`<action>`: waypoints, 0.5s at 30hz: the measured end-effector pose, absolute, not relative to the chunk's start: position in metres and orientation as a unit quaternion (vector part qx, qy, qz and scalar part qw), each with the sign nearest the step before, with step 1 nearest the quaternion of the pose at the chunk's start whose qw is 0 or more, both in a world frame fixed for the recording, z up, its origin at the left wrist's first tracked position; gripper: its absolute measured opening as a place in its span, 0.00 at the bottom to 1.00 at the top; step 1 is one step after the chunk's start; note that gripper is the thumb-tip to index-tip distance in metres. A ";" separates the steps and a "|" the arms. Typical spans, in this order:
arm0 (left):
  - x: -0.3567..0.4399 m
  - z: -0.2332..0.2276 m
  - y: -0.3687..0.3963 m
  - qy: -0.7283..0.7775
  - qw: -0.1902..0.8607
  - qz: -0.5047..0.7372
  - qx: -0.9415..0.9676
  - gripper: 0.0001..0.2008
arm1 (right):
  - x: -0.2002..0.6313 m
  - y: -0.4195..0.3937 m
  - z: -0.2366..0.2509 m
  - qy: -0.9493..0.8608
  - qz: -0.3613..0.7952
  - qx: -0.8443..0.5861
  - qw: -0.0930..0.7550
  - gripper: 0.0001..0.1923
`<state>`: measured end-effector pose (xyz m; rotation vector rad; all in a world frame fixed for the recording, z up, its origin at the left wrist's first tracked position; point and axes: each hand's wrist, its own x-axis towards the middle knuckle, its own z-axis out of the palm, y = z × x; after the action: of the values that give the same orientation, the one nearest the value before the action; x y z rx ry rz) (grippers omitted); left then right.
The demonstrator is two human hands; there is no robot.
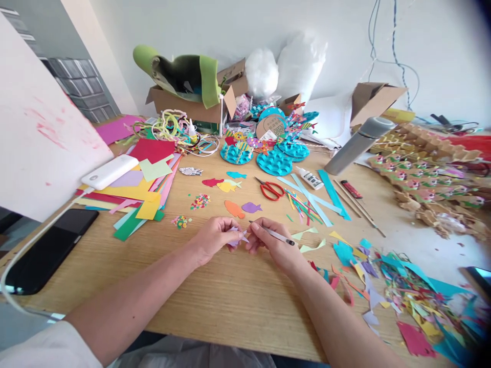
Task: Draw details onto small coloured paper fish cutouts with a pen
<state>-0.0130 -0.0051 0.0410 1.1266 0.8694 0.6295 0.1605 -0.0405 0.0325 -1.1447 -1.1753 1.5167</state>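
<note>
My left hand [219, 236] pinches a small light-purple paper cutout [238, 238], partly hidden by the fingers. Close beside it, my right hand [274, 243] is closed around a pen [279, 236] with a dark end; its fingertips meet the cutout's edge. Just beyond the hands lie an orange paper fish [234, 209] and a purple paper fish [251, 207]. Farther back are a yellow fish [229, 185], a red fish [211, 182], a blue fish [236, 175] and a patterned grey-white fish [191, 171]. Red-handled scissors [271, 190] rest right of them.
Coloured paper sheets [151, 153], a white power bank [110, 171] and a black phone [53, 250] occupy the left. Paper scraps [414, 286] spread on the right. A glue bottle [310, 178], grey flask [358, 144] and blue egg-tray pieces [274, 162] stand behind; confetti dots [200, 202] lie nearer.
</note>
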 end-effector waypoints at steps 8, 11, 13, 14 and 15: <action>-0.012 0.043 -0.007 0.382 0.721 0.242 0.525 0.10 | 0.160 -0.042 0.039 -0.491 0.629 -0.448 0.405 0.17; -0.011 0.041 -0.006 0.382 0.720 0.239 0.528 0.10 | 0.160 -0.042 0.039 -0.486 0.641 -0.445 0.394 0.18; -0.012 0.039 -0.006 0.382 0.720 0.237 0.529 0.10 | 0.159 -0.042 0.040 -0.483 0.646 -0.447 0.388 0.18; -0.012 0.039 -0.006 0.382 0.720 0.237 0.529 0.10 | 0.159 -0.042 0.040 -0.480 0.648 -0.449 0.384 0.18; -0.012 0.038 -0.006 0.382 0.720 0.237 0.529 0.11 | 0.159 -0.042 0.040 -0.477 0.651 -0.450 0.382 0.18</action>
<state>-0.0122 -0.0057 0.0381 1.1684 0.8452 0.5238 0.1590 -0.0423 0.0401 -1.1479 -1.2174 1.6597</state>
